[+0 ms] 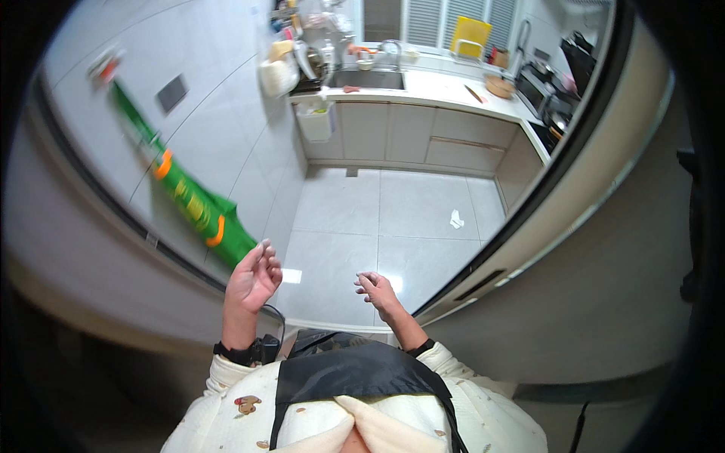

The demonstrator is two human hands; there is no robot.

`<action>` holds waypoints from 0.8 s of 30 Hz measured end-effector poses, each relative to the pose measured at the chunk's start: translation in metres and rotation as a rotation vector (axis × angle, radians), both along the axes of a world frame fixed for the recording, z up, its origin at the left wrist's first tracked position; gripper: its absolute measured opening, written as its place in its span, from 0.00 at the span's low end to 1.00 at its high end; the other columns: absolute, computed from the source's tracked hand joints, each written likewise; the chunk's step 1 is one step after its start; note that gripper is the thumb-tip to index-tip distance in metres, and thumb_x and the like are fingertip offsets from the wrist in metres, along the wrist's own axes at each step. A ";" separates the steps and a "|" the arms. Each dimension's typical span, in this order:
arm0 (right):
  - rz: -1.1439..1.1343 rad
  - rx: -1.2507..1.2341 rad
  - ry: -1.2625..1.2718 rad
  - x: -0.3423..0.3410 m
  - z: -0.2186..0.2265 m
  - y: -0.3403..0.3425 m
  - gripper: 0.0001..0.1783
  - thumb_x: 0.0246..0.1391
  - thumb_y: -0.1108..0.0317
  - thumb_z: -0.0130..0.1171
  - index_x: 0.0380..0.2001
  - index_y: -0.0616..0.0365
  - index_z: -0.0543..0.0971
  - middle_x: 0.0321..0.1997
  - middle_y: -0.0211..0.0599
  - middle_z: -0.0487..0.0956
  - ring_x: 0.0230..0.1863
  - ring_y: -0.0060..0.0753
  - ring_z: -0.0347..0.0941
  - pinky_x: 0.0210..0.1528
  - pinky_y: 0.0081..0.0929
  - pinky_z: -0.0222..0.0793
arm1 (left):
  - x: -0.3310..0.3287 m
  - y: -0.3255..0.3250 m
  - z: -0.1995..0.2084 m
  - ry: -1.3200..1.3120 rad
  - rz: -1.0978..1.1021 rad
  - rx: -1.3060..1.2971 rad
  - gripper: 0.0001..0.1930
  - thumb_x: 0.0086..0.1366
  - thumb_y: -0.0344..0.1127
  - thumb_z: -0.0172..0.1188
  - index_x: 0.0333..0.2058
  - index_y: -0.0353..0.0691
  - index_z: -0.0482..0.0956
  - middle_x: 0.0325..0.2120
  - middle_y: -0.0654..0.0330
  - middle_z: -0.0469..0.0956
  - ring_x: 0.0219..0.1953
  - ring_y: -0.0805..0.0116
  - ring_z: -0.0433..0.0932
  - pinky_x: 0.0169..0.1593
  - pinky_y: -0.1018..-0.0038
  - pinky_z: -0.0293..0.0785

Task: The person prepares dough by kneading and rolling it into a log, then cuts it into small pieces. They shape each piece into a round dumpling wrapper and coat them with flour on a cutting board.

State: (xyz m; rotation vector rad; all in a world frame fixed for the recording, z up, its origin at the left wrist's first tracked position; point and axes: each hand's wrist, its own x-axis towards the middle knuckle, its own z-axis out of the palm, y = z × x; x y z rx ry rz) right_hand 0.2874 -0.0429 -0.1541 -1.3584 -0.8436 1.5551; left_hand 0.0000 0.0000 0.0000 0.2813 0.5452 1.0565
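Observation:
My left hand (255,278) is raised in front of me, palm partly up, fingers loosely bent and nothing in it. Its fingertips lie in front of the lower end of a long green folded thing (192,200) with orange bands, hanging on the left wall; whether they touch, I cannot tell. Further right, my right hand (379,293) is held out over the tiled floor (332,257), empty, with its fingers slightly curled and apart. A black apron (362,371) covers my front, and dark bands circle both wrists.
A doorway with a dark-edged frame (521,226) opens on a kitchen. Crumpled white paper (457,220) lies on the floor. Along the back runs a white counter (442,92) with a sink (368,79), a knife (474,94), a tan bowl (499,86) and a yellow board (471,37). A white bin (316,124) hangs below.

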 end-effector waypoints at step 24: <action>-1.605 -0.278 -0.053 0.280 -0.060 0.231 0.13 0.63 0.57 0.56 0.43 0.53 0.78 0.34 0.26 0.80 0.27 0.16 0.71 0.23 0.17 0.65 | 0.291 0.682 0.006 0.038 -0.550 0.025 0.08 0.72 0.33 0.54 0.47 0.40 0.76 0.35 0.65 0.76 0.35 0.73 0.74 0.38 0.75 0.73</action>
